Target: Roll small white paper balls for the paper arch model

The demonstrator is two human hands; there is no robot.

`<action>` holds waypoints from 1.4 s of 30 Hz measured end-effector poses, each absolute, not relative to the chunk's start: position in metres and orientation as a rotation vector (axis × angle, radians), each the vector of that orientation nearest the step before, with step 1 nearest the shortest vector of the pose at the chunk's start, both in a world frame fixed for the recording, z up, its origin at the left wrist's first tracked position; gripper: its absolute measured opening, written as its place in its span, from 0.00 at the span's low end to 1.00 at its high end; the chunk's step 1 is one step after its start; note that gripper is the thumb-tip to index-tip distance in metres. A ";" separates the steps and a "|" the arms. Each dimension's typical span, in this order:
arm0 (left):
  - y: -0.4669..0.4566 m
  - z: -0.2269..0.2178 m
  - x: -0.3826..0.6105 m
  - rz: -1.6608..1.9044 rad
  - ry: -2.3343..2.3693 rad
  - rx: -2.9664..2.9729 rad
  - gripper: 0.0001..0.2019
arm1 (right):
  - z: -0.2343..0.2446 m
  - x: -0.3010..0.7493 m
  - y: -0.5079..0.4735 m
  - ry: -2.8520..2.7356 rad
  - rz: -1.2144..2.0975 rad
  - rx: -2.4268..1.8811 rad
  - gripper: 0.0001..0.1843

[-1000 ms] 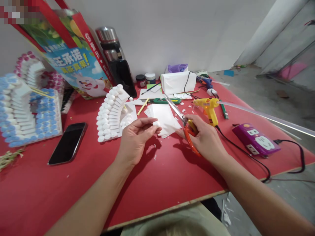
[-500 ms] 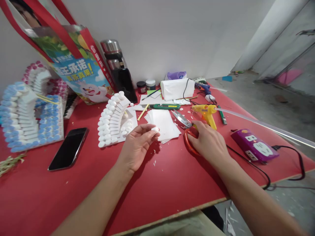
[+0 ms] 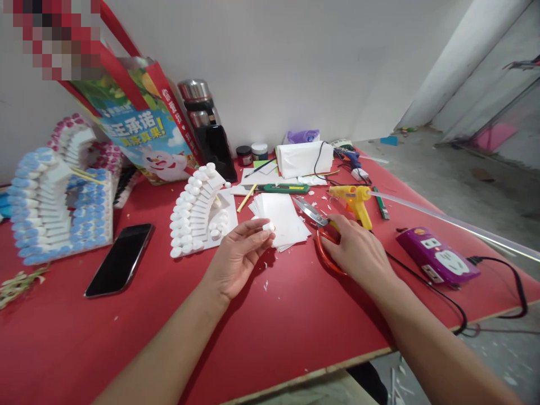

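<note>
My left hand [image 3: 241, 253] pinches a small white rounded piece [image 3: 269, 226] between thumb and fingertips, over the near edge of a stack of white paper sheets [image 3: 284, 216]. My right hand [image 3: 358, 244] is closed around the handles of a pair of scissors [image 3: 327, 256] with orange-red loops; the silver blades point away to the left, lying close to the paper. Left of my left hand stands a curved white model [image 3: 196, 211], stepped and edged with rows of white rounded pieces. Just beyond my right hand rests a yellow glue gun [image 3: 356, 202] with a long clear glue stick in it.
A purple power strip [image 3: 439, 256] and its black cable lie at right. A green utility knife [image 3: 282, 188] is behind the paper. At left are a phone [image 3: 120, 259], a blue-and-white model [image 3: 46, 208] and a shopping bag [image 3: 147, 129]. White scraps dot the red tabletop [image 3: 261, 332].
The view has shifted slightly, so things at left appear a little lower and further right. Both hands keep their holds, on the white piece and the scissors.
</note>
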State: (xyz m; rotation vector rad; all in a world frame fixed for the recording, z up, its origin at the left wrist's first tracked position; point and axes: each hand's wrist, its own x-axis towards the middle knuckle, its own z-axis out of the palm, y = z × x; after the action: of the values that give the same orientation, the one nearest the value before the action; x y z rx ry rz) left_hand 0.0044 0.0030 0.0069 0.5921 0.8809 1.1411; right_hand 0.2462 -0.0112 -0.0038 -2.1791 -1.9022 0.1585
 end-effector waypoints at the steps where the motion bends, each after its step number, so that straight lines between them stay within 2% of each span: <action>1: 0.003 0.007 0.004 1.141 0.878 0.589 0.14 | -0.004 0.247 -0.011 -1.879 0.182 -2.130 0.21; 7: 0.003 0.008 0.004 1.185 0.896 0.603 0.13 | 0.003 0.244 -0.019 -1.846 0.484 -1.616 0.26; 11: 0.003 0.009 0.007 1.214 0.918 0.576 0.13 | 0.005 0.235 -0.024 -2.072 0.372 -1.476 0.34; 16: 0.001 0.009 0.011 1.285 0.899 0.570 0.12 | -0.003 0.229 -0.026 -2.215 0.161 -1.377 0.35; 26: -0.004 0.008 0.015 1.344 0.899 0.700 0.09 | -0.010 0.226 -0.026 -2.242 0.042 -1.382 0.31; 37: -0.002 0.003 0.013 1.356 0.980 0.774 0.13 | -0.007 0.227 -0.026 -2.148 0.096 -1.449 0.31; 42: -0.002 0.004 0.013 1.382 1.001 0.834 0.12 | -0.006 0.226 -0.027 -2.188 0.156 -1.397 0.32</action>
State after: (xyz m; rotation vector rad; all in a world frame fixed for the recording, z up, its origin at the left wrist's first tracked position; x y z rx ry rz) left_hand 0.0132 -0.0020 0.0036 0.8338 1.0011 1.3819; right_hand 0.2260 -0.0271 -0.0056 -1.3965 -2.1878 0.1557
